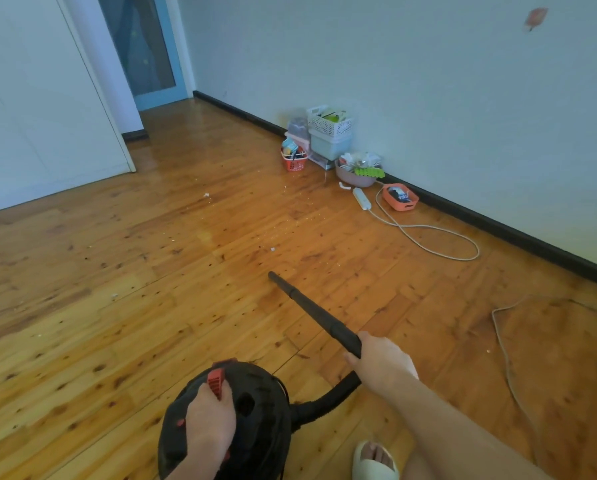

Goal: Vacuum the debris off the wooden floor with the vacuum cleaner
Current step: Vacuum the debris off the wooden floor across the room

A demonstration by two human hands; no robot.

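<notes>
A black round vacuum cleaner (255, 420) with a red handle sits at the bottom middle. My left hand (209, 424) grips its top handle. Higher up and to the right, my right hand (382, 363) is closed around the black wand (312, 311), whose tip points up-left just above the wooden floor (134, 306). Small pale debris (290, 223) is scattered ahead of the tip, with a white scrap (206, 195) farther off and more crumbs at the far left edge.
Baskets and boxes (324, 140) stand against the right wall, with a pink bowl (357, 174), an orange tray (400, 197) and a white power strip (362, 198) trailing a looped cord (439, 244). Another cord (504, 344) lies at right. My sandalled foot (375, 460) is at the bottom.
</notes>
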